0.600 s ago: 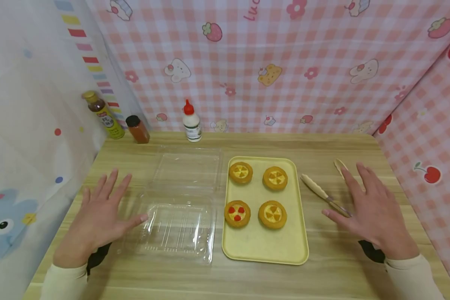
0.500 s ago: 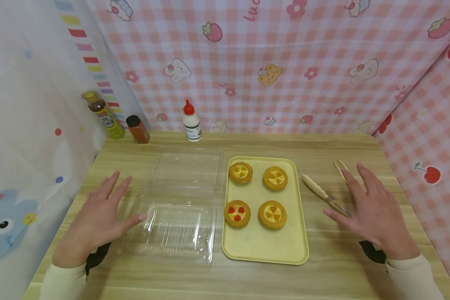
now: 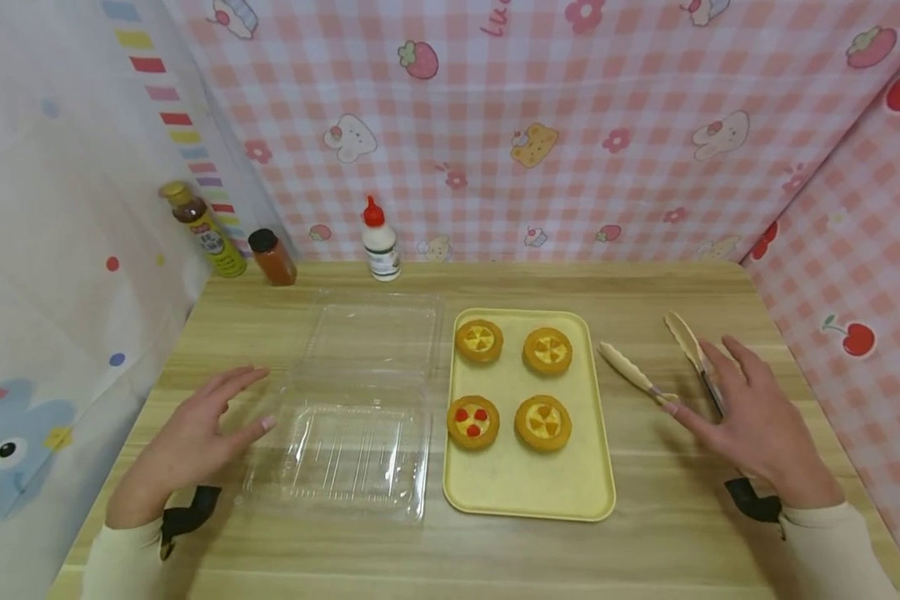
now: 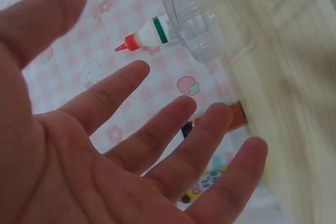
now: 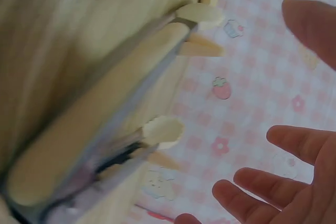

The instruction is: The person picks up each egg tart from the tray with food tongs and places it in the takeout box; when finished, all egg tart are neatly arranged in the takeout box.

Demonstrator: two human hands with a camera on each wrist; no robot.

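Note:
My left hand (image 3: 187, 437) hovers by the left edge of a clear plastic clamshell box (image 3: 345, 454), its lid folded back; the left wrist view shows the palm and spread fingers holding nothing. Over the tongs (image 3: 630, 367) is my right hand (image 3: 757, 425), thumb and fingers apart. The cream-tipped tongs lie spread on the table, partly hidden under that hand; in the right wrist view they are beside the fingers, not gripped. Between the hands, a yellow tray (image 3: 528, 496) bears a tart with red dots (image 3: 473, 422) and three tarts with orange wedges (image 3: 543, 423).
Along the back of the wooden table (image 3: 525, 558) stand a yellow-labelled bottle (image 3: 213, 242), a black-capped jar (image 3: 273, 258) and a white squeeze bottle with a red nozzle (image 3: 382, 246). A pink checked cloth (image 3: 480, 108) hangs behind.
The left hand has turned more onto its side, its fingers drawing together. My right hand has tilted and dipped slightly, exposing more of the tongs' far arm. The head view has shifted a little.

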